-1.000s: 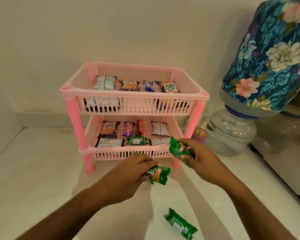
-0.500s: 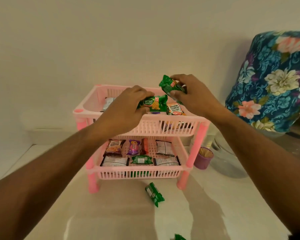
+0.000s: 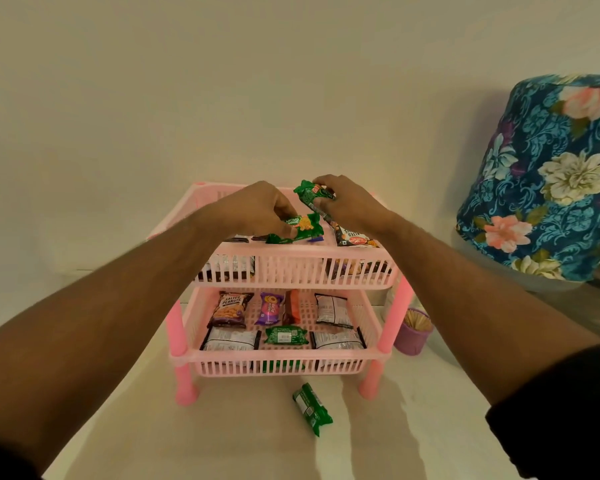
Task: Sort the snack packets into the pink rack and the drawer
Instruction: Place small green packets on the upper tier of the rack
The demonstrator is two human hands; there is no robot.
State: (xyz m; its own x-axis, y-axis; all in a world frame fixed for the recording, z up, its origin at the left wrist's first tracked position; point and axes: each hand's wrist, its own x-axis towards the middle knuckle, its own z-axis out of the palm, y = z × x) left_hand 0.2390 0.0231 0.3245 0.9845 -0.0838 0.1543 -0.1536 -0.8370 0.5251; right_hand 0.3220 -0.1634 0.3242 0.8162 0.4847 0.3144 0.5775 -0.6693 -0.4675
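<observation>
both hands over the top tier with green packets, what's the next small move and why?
Probably lower and let go: the left hand and right hand each pinch a green packet already above the pink rack's top tier, with bare space between the packets lying there. Another green packet on the counter comes after.

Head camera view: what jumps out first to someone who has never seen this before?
A two-tier pink plastic rack full of snack packets stands against the wall. Above its top tier the left hand and right hand each hold a green snack packet. At far right, a bright floral fabric cover looms.
</observation>
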